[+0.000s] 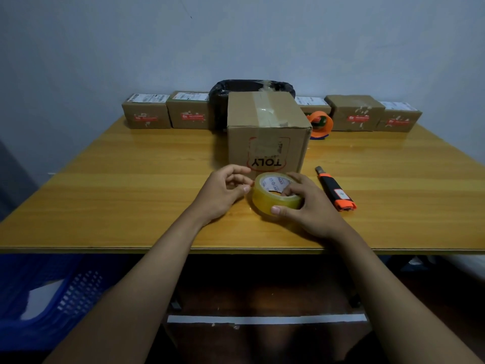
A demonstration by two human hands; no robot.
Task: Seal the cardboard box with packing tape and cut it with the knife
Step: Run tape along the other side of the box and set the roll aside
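Observation:
A brown cardboard box (266,132) with red "TOLY" print stands upright mid-table, its flaps closed, clear tape over the top seam and down the front. In front of it my right hand (308,206) grips a roll of clear yellowish packing tape (273,197), thumb on the outer side, fingers in the core. My left hand (223,191) is at the roll's left edge, thumb and fingertips pinched at the tape surface; whether it holds the tape end I cannot tell. An orange and black utility knife (336,189) lies on the table to the right of the roll.
Several small labelled cardboard boxes (147,114) line the far edge of the wooden table (131,179). Behind the big box there is a bin with a black liner (236,88), and an orange tape dispenser (320,124). A blue plastic basket (47,298) sits below left.

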